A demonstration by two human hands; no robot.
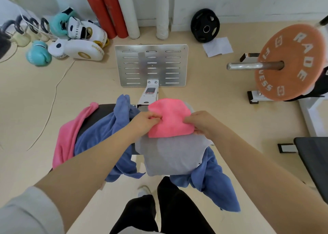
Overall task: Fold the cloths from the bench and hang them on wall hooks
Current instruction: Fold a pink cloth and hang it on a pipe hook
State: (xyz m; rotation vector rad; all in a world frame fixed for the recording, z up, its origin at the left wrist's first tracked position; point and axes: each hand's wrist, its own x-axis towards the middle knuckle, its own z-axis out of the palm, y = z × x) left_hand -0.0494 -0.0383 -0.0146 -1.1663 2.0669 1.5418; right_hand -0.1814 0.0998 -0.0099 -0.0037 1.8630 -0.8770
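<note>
The black padded bench shows only at its left edge; blue cloth, grey cloth and small pink folded cloth cover the rest. The left hand has its fingertips tucked under that pink fold. The orange weight plate hides its rack. The picture's right edge cuts a second black pad.

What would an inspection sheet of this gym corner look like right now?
Surface: black bench, mostly covered by cloths.
Job's things: folded pink cloth on grey cloth; blue cloth and second pink cloth draped unfolded.
Clutter: boxing gloves, weight plate on floor.
Grips: left hand and right hand pinch the folded pink cloth's edges.
Cables: thin cord across floor.
Surroundings: barbell plate, red cylinders; hooks not seen.
</note>
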